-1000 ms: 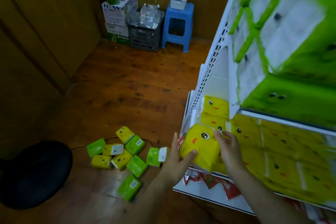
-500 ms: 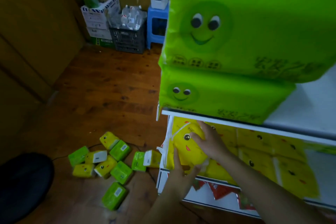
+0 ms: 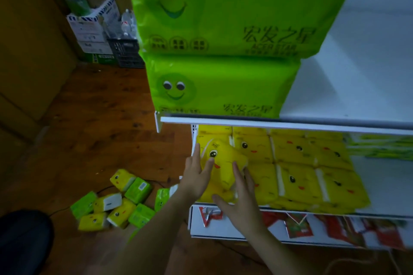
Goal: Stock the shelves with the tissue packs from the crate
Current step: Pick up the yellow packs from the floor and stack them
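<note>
Hands lay flat against one yellow tissue pack [image 3: 223, 163] at the left end of the middle shelf [image 3: 388, 187]. The left hand [image 3: 195, 176] pressed straight fingers on the pack's outer side, and the right hand [image 3: 242, 201] spread open over its lower front; neither gripped it. The pack sat tilted on top of the row of yellow packs [image 3: 301, 163] already stocked there, not yet square with them. Flat palms seemed chosen to nudge a soft pack into line rather than squeeze it, with the left one probably guarding the shelf's open end. Large green packs [image 3: 212, 91] filled the shelf above. More small packs [image 3: 116, 203], green and yellow, lay scattered on the wooden floor [image 3: 100, 118], apparently awaiting shelving.
</note>
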